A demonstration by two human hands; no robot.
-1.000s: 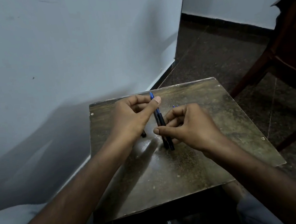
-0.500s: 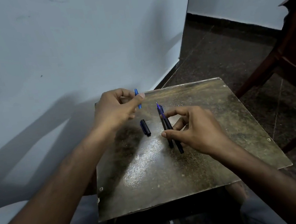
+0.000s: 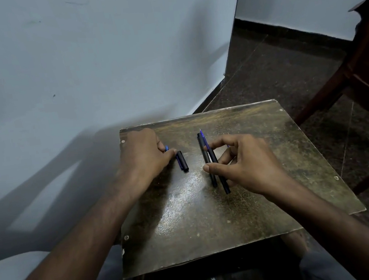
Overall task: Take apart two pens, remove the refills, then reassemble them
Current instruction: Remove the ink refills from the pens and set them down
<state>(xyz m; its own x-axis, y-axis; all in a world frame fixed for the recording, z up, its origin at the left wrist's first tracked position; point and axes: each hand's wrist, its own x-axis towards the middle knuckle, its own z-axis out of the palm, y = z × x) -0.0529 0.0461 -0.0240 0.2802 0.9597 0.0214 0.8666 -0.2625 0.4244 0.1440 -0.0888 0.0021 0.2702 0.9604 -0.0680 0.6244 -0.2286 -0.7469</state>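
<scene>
On the worn board (image 3: pixel 212 218) my right hand (image 3: pixel 245 167) pinches two slim dark pen bodies (image 3: pixel 212 162) side by side between thumb and forefinger. A blue tip sticks out at the far end of one. My left hand (image 3: pixel 143 159) rests low on the board's left side, its fingers closed around a small blue pen part (image 3: pixel 167 148) that is mostly hidden. A short black cap (image 3: pixel 182 161) lies on the board just right of the left hand's fingertips, with a thin blue piece alongside it.
The board rests over my lap. A pale wall runs close along the left and back. Dark stone floor stretches to the right, where the legs of a dark wooden chair (image 3: pixel 358 79) stand.
My left hand has carried the blue part away from the pens and down to the board beside the black cap. My right hand has kept hold of the two pen bodies.
</scene>
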